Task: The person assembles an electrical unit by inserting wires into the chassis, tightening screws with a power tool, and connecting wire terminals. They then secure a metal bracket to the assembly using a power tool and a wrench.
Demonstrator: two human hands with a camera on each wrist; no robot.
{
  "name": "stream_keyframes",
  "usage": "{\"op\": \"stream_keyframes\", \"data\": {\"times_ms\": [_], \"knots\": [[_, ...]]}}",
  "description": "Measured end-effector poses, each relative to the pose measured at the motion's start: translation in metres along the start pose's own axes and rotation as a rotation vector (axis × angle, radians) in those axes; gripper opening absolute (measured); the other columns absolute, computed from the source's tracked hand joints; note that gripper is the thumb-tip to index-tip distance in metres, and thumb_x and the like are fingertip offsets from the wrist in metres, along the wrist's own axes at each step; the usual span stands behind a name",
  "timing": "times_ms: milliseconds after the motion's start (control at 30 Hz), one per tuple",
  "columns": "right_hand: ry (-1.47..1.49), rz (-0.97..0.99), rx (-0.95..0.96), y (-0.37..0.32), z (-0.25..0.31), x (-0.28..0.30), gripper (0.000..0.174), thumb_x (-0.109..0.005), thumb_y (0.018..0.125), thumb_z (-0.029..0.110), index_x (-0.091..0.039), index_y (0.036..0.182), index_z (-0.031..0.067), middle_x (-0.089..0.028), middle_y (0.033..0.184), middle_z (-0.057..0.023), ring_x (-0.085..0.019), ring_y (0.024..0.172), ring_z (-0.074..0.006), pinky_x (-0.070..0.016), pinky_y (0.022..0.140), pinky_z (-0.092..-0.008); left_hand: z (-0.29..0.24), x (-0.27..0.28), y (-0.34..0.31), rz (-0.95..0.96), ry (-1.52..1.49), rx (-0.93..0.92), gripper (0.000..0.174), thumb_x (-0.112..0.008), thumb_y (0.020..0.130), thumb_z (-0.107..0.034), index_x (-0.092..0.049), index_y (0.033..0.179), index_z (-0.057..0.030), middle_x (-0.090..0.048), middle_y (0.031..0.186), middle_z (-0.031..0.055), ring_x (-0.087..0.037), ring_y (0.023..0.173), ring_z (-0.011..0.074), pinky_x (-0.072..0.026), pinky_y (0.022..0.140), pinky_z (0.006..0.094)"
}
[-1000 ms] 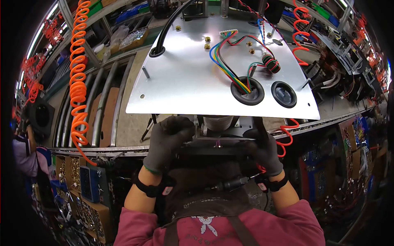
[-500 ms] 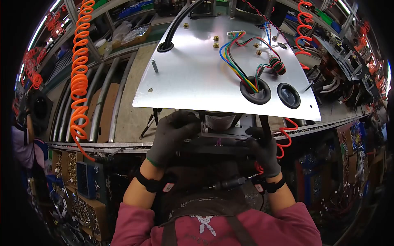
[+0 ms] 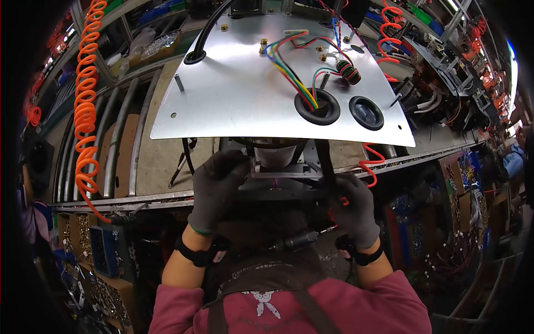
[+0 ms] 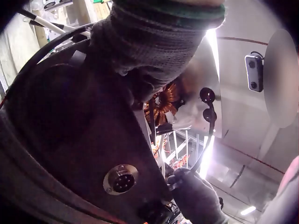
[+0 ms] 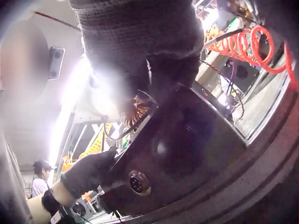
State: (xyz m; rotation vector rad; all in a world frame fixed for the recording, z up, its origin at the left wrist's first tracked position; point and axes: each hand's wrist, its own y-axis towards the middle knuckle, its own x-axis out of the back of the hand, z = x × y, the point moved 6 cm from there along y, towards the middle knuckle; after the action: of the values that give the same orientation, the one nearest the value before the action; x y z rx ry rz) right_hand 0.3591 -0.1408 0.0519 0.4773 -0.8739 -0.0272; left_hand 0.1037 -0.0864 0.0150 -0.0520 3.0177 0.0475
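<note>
A silver metal plate (image 3: 233, 106) with colored wires on top spans the middle of the head view. A black cable (image 3: 324, 161) hangs from beneath it, and my gloved right hand (image 3: 353, 209) grips this cable; a small red piece shows at the fingers. My gloved left hand (image 3: 218, 189) has bent fingers at the left end of a metal bracket (image 3: 283, 171), below the plate's near edge. In the left wrist view it overlaps the top of a black panel (image 4: 103, 135) bearing a round multi-pin socket (image 4: 121, 179); its fingertips are hidden. A copper coil (image 4: 163, 100) sits behind the panel.
An orange coiled hose (image 3: 86, 111) hangs at left, beside metal rollers (image 3: 119, 139). Another coiled hose (image 3: 370, 167) hangs right of the plate. A power screwdriver (image 3: 297, 241) lies below the hands. Parts bins (image 3: 83, 239) stand at lower left, cable bundles (image 3: 445, 250) at right.
My right hand has come down toward my body with the black cable, and the red piece now shows. The left hand has shifted slightly from the bracket. The whole head view has shifted leftward.
</note>
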Motion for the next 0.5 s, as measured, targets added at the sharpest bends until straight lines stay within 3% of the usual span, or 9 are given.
{"op": "stream_keyframes", "data": {"times_ms": [67, 100, 133, 267, 367, 500], "knots": [[0.179, 0.079, 0.139, 0.007, 0.021, -0.007, 0.042, -0.078, 0.066, 0.012, -0.067, 0.107, 0.0133, -0.066, 0.098, -0.0089, -0.066, 0.084, -0.0288, -0.0534, 0.072, -0.0356, 0.001, 0.001, 0.001, -0.002, -0.003, -0.01, 0.018, -0.066, 0.085, -0.006, -0.065, 0.102, 0.0006, -0.068, 0.091, 0.005, -0.063, 0.079, 0.0098, -0.051, 0.067, 0.0233], [0.223, 0.063, 0.315, 0.006, 0.036, -0.016, 0.043, -0.079, 0.066, 0.015, -0.067, 0.107, 0.0146, -0.066, 0.1, -0.0094, -0.066, 0.087, -0.029, -0.0531, 0.074, -0.0371, 0.001, 0.001, 0.0, 0.01, 0.007, -0.008, 0.02, -0.065, 0.086, -0.004, -0.064, 0.105, 0.0017, -0.068, 0.091, 0.005, -0.062, 0.078, 0.0093, -0.0499, 0.068, 0.0231], [0.308, 0.111, 0.372, 0.008, 0.052, -0.03, 0.04, -0.079, 0.069, 0.017, -0.066, 0.107, 0.0151, -0.066, 0.102, -0.0093, -0.065, 0.09, -0.0293, -0.052, 0.075, -0.0385, 0.001, 0.0, 0.0, 0.024, 0.017, -0.006, 0.022, -0.064, 0.087, -0.003, -0.062, 0.109, 0.0029, -0.067, 0.091, 0.005, -0.06, 0.078, 0.0089, -0.0489, 0.069, 0.0229], [0.302, 0.094, 0.331, 0.031, 0.092, -0.068, 0.029, -0.068, 0.083, 0.015, -0.064, 0.111, 0.0154, -0.065, 0.105, -0.0116, -0.064, 0.089, -0.0323, -0.0512, 0.075, -0.0382, -0.003, 0.0, -0.003, 0.028, -0.006, -0.008, 0.022, -0.064, 0.087, -0.002, -0.063, 0.109, 0.0021, -0.067, 0.092, 0.0039, -0.061, 0.08, 0.0083, -0.0492, 0.071, 0.0233], [0.386, 0.12, 0.377, 0.036, 0.081, -0.066, 0.032, -0.064, 0.084, 0.01, -0.063, 0.115, 0.0147, -0.064, 0.106, -0.0125, -0.063, 0.09, -0.0334, -0.051, 0.075, -0.0385, -0.012, 0.001, -0.005, 0.084, 0.359, -0.281, 0.021, -0.068, 0.085, -0.005, -0.064, 0.105, 0.0007, -0.069, 0.093, 0.0029, -0.061, 0.082, 0.0069, -0.0504, 0.075, 0.0245], [0.098, 0.026, 0.47, 0.042, 0.071, -0.049, 0.036, -0.067, 0.077, 0.012, -0.062, 0.113, 0.0119, -0.064, 0.102, -0.0147, -0.063, 0.089, -0.0345, -0.0513, 0.071, -0.0401, 0.007, 0.0, -0.003, 0.065, 0.176, -0.134, 0.035, -0.073, 0.082, -0.008, -0.061, 0.113, 0.0026, -0.068, 0.101, 0.0089, -0.064, 0.092, 0.0135, -0.0527, 0.08, 0.0281]]}}
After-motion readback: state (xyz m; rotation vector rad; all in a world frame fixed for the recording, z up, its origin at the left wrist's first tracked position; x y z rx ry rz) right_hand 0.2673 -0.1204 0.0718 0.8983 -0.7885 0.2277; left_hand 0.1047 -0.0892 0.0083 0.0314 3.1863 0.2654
